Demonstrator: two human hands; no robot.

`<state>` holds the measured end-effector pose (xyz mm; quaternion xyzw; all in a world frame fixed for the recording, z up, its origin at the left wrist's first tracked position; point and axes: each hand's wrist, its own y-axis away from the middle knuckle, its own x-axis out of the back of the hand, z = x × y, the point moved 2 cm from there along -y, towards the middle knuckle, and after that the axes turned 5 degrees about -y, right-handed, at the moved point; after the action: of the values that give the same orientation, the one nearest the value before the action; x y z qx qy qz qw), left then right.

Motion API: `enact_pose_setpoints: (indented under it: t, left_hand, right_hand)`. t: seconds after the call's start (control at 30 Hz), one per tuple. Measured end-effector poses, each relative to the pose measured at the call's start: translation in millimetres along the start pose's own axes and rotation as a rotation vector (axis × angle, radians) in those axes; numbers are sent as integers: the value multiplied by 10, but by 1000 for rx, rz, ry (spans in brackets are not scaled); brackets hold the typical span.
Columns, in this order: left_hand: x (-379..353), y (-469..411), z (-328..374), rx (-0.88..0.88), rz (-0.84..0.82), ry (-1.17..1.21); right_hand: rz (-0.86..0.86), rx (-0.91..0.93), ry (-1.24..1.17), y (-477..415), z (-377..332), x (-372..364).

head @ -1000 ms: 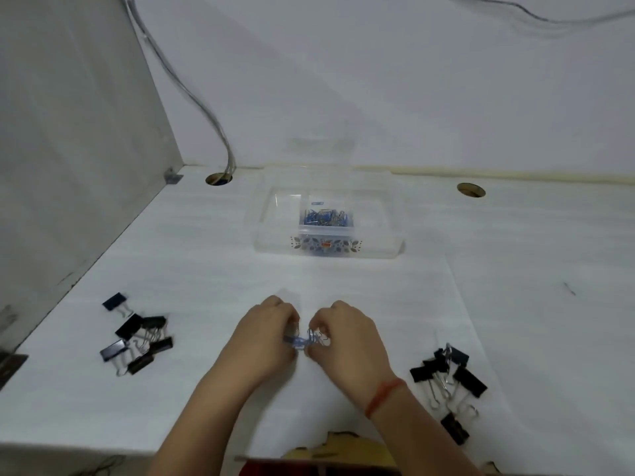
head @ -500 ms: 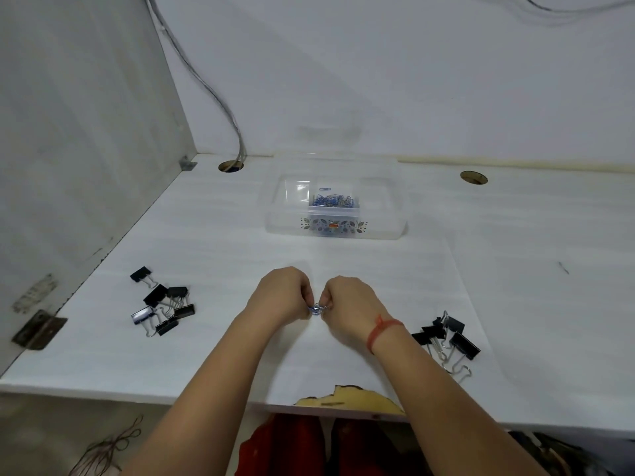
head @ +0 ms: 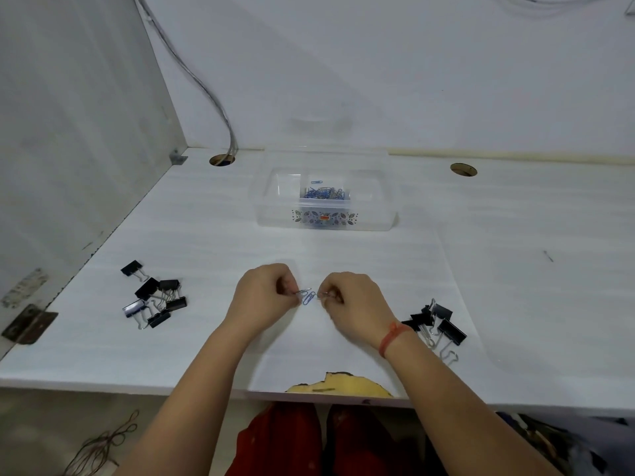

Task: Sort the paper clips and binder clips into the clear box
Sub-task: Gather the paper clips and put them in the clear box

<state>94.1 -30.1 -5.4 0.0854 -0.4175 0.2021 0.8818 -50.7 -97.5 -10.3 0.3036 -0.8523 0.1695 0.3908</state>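
Hands pinching linked blue paper clips above the desk

Both hands sit close together near the desk's front edge. My left hand (head: 266, 297) is curled into a loose fist, fingertips pinched on one end of a small cluster of blue paper clips (head: 307, 296); my right hand (head: 354, 304), with a red thread band (head: 391, 336) at the wrist, pinches the other end. The clips look thin, blue and hooked into one another, though I cannot tell how many there are, since the fingers cover both ends.

Left of the hands lies a loose group of black binder clips (head: 154, 300) with silver wire handles; a second group (head: 436, 324) lies to the right, partly hidden behind my right wrist. Farther back on the white desk (head: 206, 242) stands the clear box (head: 326, 201), with a patterned front label and a heap of blue clips (head: 324, 193) in its middle compartment. Its transparent walls are hard to trace.
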Motion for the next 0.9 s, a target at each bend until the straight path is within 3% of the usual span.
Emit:
enact_pose_setpoints:
  t: [0.07, 0.13, 0.27, 0.37, 0.5, 0.57, 0.63, 0.73, 0.83, 0.9]
  left_hand:
    - [24, 33, -53, 92, 14, 200]
    - [28, 81, -44, 174, -2, 487]
    - [6, 134, 43, 328, -78, 977]
    - [-49, 149, 60, 460, -193, 1320]
    - [-125, 182, 95, 531, -320, 1645]
    - [-139, 185, 123, 551, -344, 1693]
    - [-147, 167, 139, 596, -317, 1592]
    - [-147, 129, 131, 516, -153, 1085]
    - [-128, 123, 147, 281, 74, 394]
    - [-131, 106, 180, 213, 89, 88]
  right_hand:
    - [34, -118, -308, -15, 54, 33]
    - [33, -256, -768, -8, 58, 53]
    - [-68, -503, -1552, 39, -4, 113]
    - [-92, -561, -1801, 75, 6, 165]
    - [-99, -572, -1569, 63, 33, 170]
    - [-144, -557, -1293, 48, 67, 158]
    - [-184, -469, -865, 44, 93, 168]
    - [-189, -296, -161, 46, 105, 168]
    - [-186, -269, 30, 45, 74, 119]
    - [-192, -281, 45, 17, 60, 76]
